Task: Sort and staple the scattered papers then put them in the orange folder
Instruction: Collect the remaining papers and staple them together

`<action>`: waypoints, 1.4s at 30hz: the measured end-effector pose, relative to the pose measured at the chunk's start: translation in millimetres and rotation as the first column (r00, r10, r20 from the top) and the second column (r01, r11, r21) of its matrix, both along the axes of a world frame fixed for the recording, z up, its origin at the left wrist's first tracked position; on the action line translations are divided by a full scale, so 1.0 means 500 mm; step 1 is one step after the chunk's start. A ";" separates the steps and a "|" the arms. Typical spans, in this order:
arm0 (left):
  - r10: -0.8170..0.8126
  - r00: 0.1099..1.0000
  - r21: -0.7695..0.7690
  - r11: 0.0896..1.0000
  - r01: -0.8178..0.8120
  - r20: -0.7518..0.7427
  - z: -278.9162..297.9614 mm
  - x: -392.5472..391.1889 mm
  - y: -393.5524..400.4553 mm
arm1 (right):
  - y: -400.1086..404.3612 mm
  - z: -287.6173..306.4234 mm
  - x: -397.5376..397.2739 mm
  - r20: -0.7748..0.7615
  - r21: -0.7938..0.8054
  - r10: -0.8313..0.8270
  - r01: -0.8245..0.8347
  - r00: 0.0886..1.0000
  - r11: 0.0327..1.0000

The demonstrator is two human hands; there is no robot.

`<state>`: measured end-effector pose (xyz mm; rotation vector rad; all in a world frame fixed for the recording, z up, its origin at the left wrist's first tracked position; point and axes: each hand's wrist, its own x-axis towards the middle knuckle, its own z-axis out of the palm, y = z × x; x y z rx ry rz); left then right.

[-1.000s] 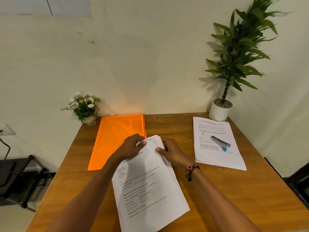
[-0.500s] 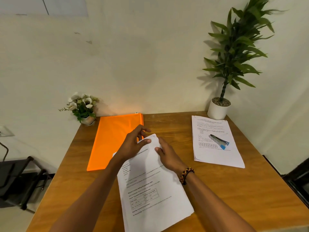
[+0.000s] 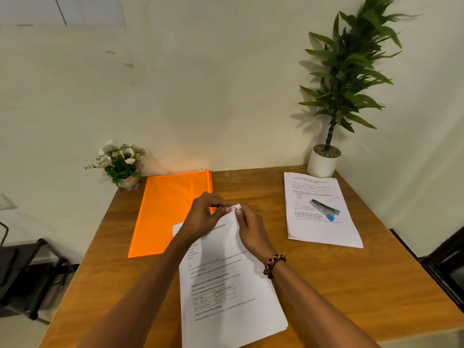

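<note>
A stack of printed papers (image 3: 226,292) lies in front of me on the wooden table, its far left corner overlapping the orange folder (image 3: 168,209). My left hand (image 3: 203,217) and my right hand (image 3: 251,229) meet at the stack's far corner, and the fingertips of both pinch that corner. The orange folder lies flat at the back left of the table. A second stack of papers (image 3: 319,222) rests at the right, with a black and blue stapler (image 3: 325,209) lying on top of it.
A small pot of white flowers (image 3: 120,162) stands at the table's back left corner. A tall green plant in a white pot (image 3: 324,162) stands at the back right, against the wall. A dark chair (image 3: 27,267) is beside the table's left edge.
Both hands have drawn together from flat on the top of the stack to pinching its far corner. The stack has shifted slightly to the right.
</note>
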<state>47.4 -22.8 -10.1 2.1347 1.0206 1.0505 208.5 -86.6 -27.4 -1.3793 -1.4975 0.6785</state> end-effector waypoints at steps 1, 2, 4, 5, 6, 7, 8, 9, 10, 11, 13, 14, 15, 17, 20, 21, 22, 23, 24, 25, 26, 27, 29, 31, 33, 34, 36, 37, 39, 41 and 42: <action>-0.005 1.000 -0.021 1.000 0.006 0.021 0.004 0.003 -0.002 | -0.002 0.001 -0.002 -0.003 0.024 -0.035 0.035 0.999 0.999; -0.005 0.999 -0.048 0.999 0.007 0.042 0.009 0.007 -0.004 | -0.004 0.002 -0.004 -0.011 0.050 -0.073 0.074 0.997 0.996; 0.022 0.998 -0.088 0.996 -0.016 0.061 0.016 0.014 -0.008 | -0.007 0.002 -0.007 -0.054 0.105 -0.141 0.146 0.989 0.984; 0.037 0.997 -0.098 0.995 -0.031 0.062 0.017 0.016 -0.009 | -0.008 0.002 -0.007 -0.082 0.134 -0.163 0.173 0.983 0.976; 0.048 0.997 -0.106 0.993 -0.042 0.056 0.018 0.017 -0.009 | -0.011 0.003 -0.006 -0.109 0.163 -0.178 0.194 0.978 0.967; 0.052 0.997 -0.115 0.992 -0.047 0.049 0.019 0.019 -0.011 | -0.014 0.005 -0.005 -0.135 0.188 -0.186 0.209 0.973 0.960; 0.055 0.998 -0.120 0.992 -0.050 0.039 0.019 0.021 -0.012 | -0.017 0.009 -0.003 -0.157 0.209 -0.188 0.219 0.970 0.953; 0.052 0.998 -0.122 0.991 -0.048 0.030 0.020 0.022 -0.014 | -0.020 0.012 0.000 -0.171 0.224 -0.187 0.223 0.967 0.949; 0.043 0.999 -0.118 0.992 -0.041 0.016 0.021 0.023 -0.015 | -0.022 0.014 0.002 -0.176 0.233 -0.185 0.223 0.967 0.946; 0.025 1.000 -0.111 0.993 -0.026 -0.009 0.022 0.021 -0.016 | -0.023 0.015 0.005 -0.177 0.238 -0.188 0.227 0.966 0.944; -0.016 0.996 -0.095 0.995 0.007 -0.090 0.022 0.010 -0.014 | -0.020 0.014 0.018 -0.187 0.220 -0.216 0.255 0.958 0.942; -0.022 0.991 -0.098 0.995 0.010 -0.129 0.019 -0.001 -0.011 | -0.018 0.014 0.028 -0.205 0.200 -0.236 0.276 0.950 0.940; -0.018 0.987 -0.113 0.994 0.000 -0.158 0.016 -0.011 -0.009 | -0.015 0.010 0.042 -0.229 0.182 -0.256 0.300 0.939 0.937; 0.020 0.982 -0.154 0.987 -0.050 -0.188 0.005 -0.033 -0.004 | -0.013 0.005 0.074 -0.276 0.150 -0.297 0.346 0.914 0.926; 0.095 0.993 -0.315 0.942 -0.114 -0.075 -0.012 -0.057 -0.004 | -0.018 0.002 0.114 -0.314 0.119 -0.361 0.414 0.878 0.902; 0.105 0.994 -0.417 0.906 -0.077 0.043 -0.017 -0.059 -0.009 | -0.019 0.000 0.126 -0.323 0.107 -0.379 0.432 0.867 0.896; 0.109 0.983 -0.517 0.856 -0.016 0.150 -0.021 -0.057 -0.017 | -0.022 -0.001 0.135 -0.324 0.087 -0.396 0.443 0.859 0.892; 0.105 0.968 -0.597 0.800 0.054 0.229 -0.023 -0.050 -0.028 | -0.023 -0.005 0.143 -0.329 0.071 -0.403 0.448 0.854 0.891; 0.095 0.958 -0.644 0.757 0.107 0.271 -0.026 -0.041 -0.040 | -0.025 -0.008 0.148 -0.332 0.052 -0.414 0.455 0.847 0.889; 0.087 0.952 -0.670 0.729 0.140 0.293 -0.029 -0.029 -0.052 | -0.026 -0.013 0.153 -0.339 0.035 -0.423 0.460 0.840 0.887; 0.079 0.949 -0.679 0.716 0.160 0.307 -0.028 -0.017 -0.064 | -0.029 -0.016 0.156 -0.344 0.013 -0.434 0.466 0.833 0.884; 0.076 0.943 -0.681 0.710 0.177 0.324 -0.030 -0.005 -0.071 | -0.031 -0.021 0.159 -0.351 0.000 -0.446 0.476 0.824 0.879; 0.093 0.919 -0.675 0.708 0.209 0.382 -0.033 0.018 -0.077 | -0.038 -0.030 0.163 -0.356 -0.007 -0.467 0.498 0.809 0.867; 0.164 0.889 -0.670 0.718 0.190 0.427 -0.032 0.039 -0.078 | -0.045 -0.028 0.166 -0.373 -0.005 -0.478 0.513 0.795 0.858; 0.246 0.866 -0.655 0.746 0.118 0.436 -0.029 0.056 -0.074 | -0.048 -0.022 0.176 -0.420 -0.050 -0.450 0.475 0.788 0.878; 0.263 0.858 -0.640 0.762 0.096 0.441 -0.025 0.061 -0.073 | -0.051 -0.012 0.180 -0.452 -0.087 -0.406 0.414 0.794 0.906; 0.259 0.845 -0.604 0.792 0.091 0.468 -0.013 0.071 -0.072 | -0.058 0.010 0.196 -0.554 -0.186 -0.290 0.224 0.781 0.957; 0.257 0.836 -0.591 0.801 0.096 0.484 -0.006 0.073 -0.070 | -0.060 0.019 0.206 -0.596 -0.231 -0.221 0.098 0.772 0.968; 0.247 0.812 -0.578 0.805 0.132 0.529 0.012 0.075 -0.065 | -0.068 0.041 0.217 -0.598 -0.286 -0.108 -0.086 0.794 0.954; 0.235 0.786 -0.593 0.780 0.199 0.572 0.034 0.077 -0.058 | -0.064 0.062 0.219 -0.572 -0.321 -0.103 -0.106 0.814 0.941; 0.219 0.782 -0.607 0.757 0.241 0.583 0.045 0.077 -0.055 | -0.062 0.075 0.219 -0.557 -0.309 -0.107 -0.086 0.824 0.947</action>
